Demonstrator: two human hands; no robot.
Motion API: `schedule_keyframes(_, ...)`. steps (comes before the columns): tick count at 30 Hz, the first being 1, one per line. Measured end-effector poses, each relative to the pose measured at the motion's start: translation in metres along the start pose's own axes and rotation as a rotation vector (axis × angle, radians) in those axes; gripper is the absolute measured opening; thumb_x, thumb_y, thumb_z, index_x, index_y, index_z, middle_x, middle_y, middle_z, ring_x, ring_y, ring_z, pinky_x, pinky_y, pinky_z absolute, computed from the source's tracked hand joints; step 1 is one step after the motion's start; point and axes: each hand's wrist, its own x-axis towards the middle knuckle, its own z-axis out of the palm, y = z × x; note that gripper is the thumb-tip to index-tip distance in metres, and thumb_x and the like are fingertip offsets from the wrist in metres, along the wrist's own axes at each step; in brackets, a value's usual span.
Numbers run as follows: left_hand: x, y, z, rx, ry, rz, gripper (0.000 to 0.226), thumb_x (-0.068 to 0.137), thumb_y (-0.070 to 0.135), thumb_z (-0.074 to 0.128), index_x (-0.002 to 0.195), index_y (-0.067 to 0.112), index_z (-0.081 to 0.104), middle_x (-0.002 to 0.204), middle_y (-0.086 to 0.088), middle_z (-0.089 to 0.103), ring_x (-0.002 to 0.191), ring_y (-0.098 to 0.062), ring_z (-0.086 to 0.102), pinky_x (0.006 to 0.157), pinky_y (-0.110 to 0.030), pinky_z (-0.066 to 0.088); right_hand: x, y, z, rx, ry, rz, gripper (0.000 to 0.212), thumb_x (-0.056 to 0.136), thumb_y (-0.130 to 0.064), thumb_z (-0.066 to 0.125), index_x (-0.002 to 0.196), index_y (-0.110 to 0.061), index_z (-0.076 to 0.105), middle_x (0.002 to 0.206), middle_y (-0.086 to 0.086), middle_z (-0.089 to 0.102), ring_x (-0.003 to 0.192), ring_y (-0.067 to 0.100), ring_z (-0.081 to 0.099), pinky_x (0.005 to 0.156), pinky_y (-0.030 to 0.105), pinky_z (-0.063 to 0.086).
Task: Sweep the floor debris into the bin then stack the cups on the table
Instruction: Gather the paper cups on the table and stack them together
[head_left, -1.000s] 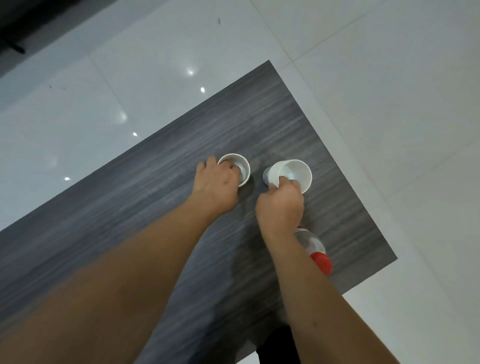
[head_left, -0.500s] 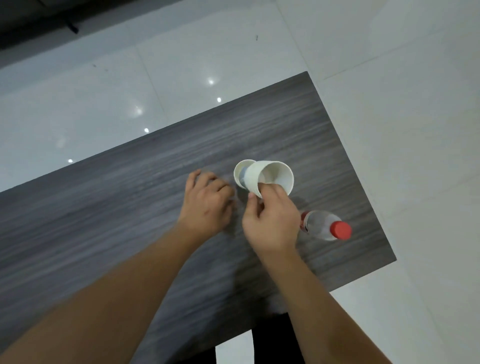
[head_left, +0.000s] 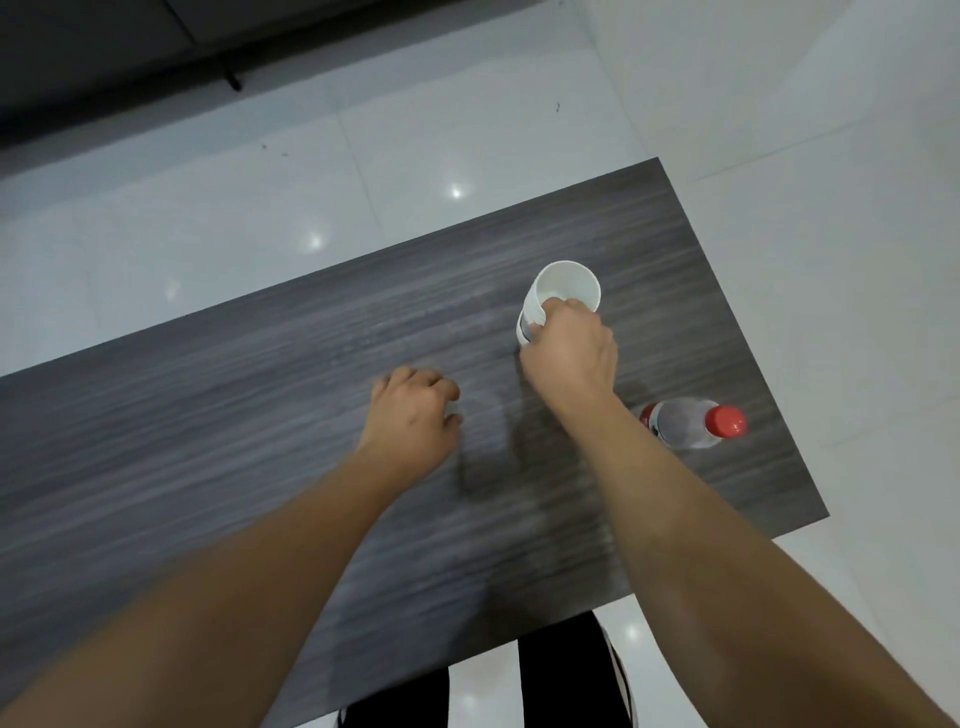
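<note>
Two white paper cups (head_left: 558, 296) stand nested one inside the other on the dark wood-grain table (head_left: 260, 395), right of its middle. My right hand (head_left: 571, 353) grips the near side of the upper cup, thumb at its wall and fingers over the rim. The lower cup shows only as a rim edge beside my thumb. My left hand (head_left: 413, 415) hovers over the table to the left of the cups, fingers curled in, holding nothing.
A clear plastic bottle (head_left: 685, 423) with a red cap stands near the table's right edge, close to my right forearm. Glossy white tiled floor (head_left: 805, 182) surrounds the table. A dark furniture base runs along the far wall. My legs show below the near edge.
My right hand lifted one cup and set it into the other. My left hand let go of the second cup and drew back to the left.
</note>
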Motion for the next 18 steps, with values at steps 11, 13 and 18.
schedule_keyframes(11,-0.004,0.017,0.002,-0.13,-0.089,-0.127,0.061,0.081,0.034,0.071,0.135,0.016,0.049,0.134,-0.008,0.053,0.123,-0.028,0.044,0.099,-0.036,0.04,-0.032,0.041,0.016,0.214,-0.308,0.192,0.02,0.09,-0.017,0.064,0.109,-0.013,0.067,0.113,0.016,0.069,0.103,0.038,0.063,0.078,0.034,0.046)
schedule_keyframes(13,-0.005,0.026,0.007,-0.128,-0.158,-0.119,0.084,0.069,0.042,0.081,0.14,0.019,0.043,0.138,-0.009,0.049,0.125,-0.03,0.043,0.097,-0.038,0.04,-0.055,0.054,0.01,0.56,-0.423,0.393,0.029,0.091,-0.014,0.067,0.118,-0.007,0.067,0.103,0.015,0.073,0.083,0.026,0.068,0.072,0.035,0.055)
schedule_keyframes(18,-0.02,0.06,0.035,-0.237,-0.453,0.011,0.107,0.053,0.043,0.088,0.142,0.027,0.03,0.127,-0.011,0.056,0.112,-0.032,0.056,0.088,-0.036,0.048,-0.11,0.088,0.0,1.169,-0.694,0.64,0.015,0.092,-0.011,0.069,0.107,-0.009,0.067,0.087,0.01,0.074,0.058,0.015,0.067,0.046,0.022,0.049)
